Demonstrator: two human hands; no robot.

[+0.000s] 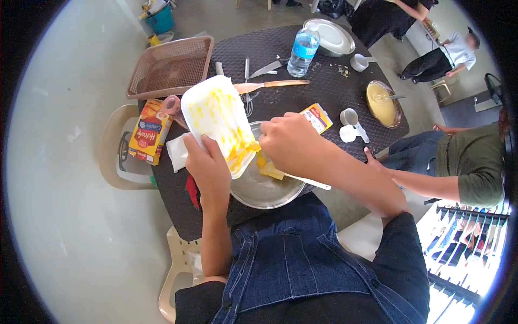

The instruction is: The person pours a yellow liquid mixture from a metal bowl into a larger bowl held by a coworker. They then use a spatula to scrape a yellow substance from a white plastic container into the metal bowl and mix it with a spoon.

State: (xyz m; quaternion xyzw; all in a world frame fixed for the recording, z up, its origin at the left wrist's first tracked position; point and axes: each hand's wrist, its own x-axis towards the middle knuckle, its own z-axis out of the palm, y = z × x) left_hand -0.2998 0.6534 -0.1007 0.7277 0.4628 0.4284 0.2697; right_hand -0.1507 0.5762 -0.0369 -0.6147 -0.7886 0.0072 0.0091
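My left hand grips a white plastic tub by its near edge. The tub is tilted over a metal mixing bowl, and yellow spread streaks its inside. At the tub's right edge, next to a yellow lump, my right hand has its fingers curled; whatever may be inside them is hidden. In the bowl lie more yellow spread and a spatula with a white handle, its handle reaching over the rim.
Beyond the tub are a wooden utensil, a knife and a water bottle. A hotcake mix box and brown plastic basket sit left. Rightward are measuring cups, a dish of batter and a person's hand.
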